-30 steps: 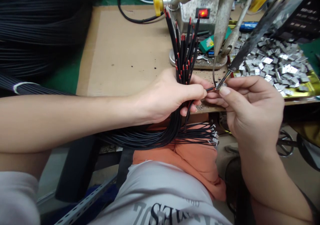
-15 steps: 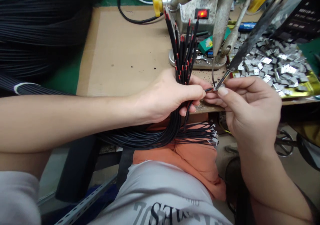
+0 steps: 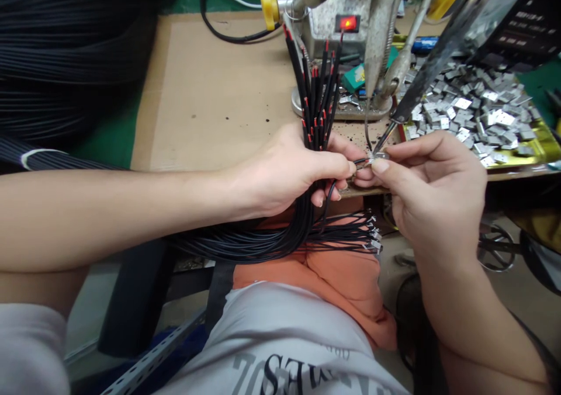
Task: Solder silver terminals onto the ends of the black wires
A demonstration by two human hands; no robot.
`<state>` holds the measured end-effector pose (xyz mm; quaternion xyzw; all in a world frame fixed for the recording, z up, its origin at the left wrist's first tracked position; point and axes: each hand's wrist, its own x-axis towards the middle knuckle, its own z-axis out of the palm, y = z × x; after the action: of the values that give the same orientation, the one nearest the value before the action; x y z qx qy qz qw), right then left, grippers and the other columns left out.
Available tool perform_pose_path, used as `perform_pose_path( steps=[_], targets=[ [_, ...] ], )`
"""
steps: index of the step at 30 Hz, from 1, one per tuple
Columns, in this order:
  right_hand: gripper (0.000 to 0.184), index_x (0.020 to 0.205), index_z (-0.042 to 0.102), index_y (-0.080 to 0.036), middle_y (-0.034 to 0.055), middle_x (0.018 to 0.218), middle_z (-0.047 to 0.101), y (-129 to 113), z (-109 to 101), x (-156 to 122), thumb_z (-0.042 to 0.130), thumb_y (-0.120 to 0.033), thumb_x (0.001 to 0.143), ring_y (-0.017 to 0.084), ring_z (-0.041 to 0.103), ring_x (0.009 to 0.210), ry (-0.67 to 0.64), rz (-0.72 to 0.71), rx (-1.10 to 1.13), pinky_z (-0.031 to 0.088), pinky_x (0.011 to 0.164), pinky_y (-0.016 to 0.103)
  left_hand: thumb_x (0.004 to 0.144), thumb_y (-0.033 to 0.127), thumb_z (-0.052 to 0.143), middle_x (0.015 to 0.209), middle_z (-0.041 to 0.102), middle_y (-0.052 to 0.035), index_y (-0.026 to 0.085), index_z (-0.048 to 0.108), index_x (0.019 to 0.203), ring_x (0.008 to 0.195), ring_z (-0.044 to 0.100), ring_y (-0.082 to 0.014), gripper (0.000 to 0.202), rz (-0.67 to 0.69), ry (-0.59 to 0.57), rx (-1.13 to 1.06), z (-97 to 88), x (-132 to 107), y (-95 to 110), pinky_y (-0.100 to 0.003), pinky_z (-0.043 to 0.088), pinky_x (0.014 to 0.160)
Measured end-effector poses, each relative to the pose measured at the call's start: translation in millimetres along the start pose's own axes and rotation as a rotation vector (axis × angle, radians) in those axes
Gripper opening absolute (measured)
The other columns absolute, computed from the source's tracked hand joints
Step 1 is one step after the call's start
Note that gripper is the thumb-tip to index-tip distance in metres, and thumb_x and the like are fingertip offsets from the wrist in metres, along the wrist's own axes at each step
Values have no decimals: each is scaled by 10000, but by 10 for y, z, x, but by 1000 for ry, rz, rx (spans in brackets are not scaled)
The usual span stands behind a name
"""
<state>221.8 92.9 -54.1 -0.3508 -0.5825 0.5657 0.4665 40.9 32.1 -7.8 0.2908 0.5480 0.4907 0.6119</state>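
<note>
My left hand grips a thick bundle of black wires, whose red-marked ends fan upward past my fingers. One thin wire end sticks out from between the left fingertips toward my right hand. My right thumb and forefinger pinch a small silver metal terminal, which sits right at that wire end. Just above it, the thin metal tip of a long dark-handled tool comes down from the upper right. The terminal is partly hidden by my fingers.
A grey bench machine with a lit red switch stands on the cardboard-covered bench. A gold tray heaped with several silver terminals lies at right. A black wire coil hangs at left, and terminated wire ends dangle over my lap.
The whole scene has shifted slightly left and up in view. My right hand has brought the terminal a little left, closer to the wire end held by my left hand.
</note>
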Motion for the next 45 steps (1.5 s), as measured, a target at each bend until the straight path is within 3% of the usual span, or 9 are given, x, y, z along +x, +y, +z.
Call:
perform_pose_path(
  steps=[21, 30, 35, 45],
  targets=[
    [219, 944, 739, -279, -25, 841, 808, 1, 1, -49, 917, -157, 903, 240, 872, 787, -5, -25, -19, 801, 802, 441, 861, 5, 751, 607, 724, -12, 127, 806, 898, 486, 677, -123, 139, 12, -29, -37, -24, -1, -22, -180, 462, 411],
    [217, 948, 733, -255, -34, 833, 806, 21, -3, -47, 900, -127, 896, 210, 868, 764, 3, -62, -22, 788, 762, 372, 865, -20, 726, 595, 713, 3, 126, 808, 886, 486, 671, -113, 169, 24, -41, -29, -26, -9, -17, -172, 452, 395],
    [222, 937, 728, -263, -32, 828, 800, 7, 2, -47, 912, -145, 893, 222, 868, 776, 8, -53, -56, 792, 779, 402, 857, -10, 736, 600, 717, 4, 129, 805, 892, 491, 676, -111, 160, 27, -31, -18, -24, -11, -23, -170, 457, 399],
    [256, 848, 733, -255, -45, 756, 771, -43, 59, -26, 961, -144, 812, 184, 818, 658, 34, -88, -72, 760, 671, 327, 821, 5, 740, 592, 716, 9, 113, 798, 939, 485, 678, -116, 171, 56, -49, 2, -39, -5, -54, -163, 460, 389]
  ],
)
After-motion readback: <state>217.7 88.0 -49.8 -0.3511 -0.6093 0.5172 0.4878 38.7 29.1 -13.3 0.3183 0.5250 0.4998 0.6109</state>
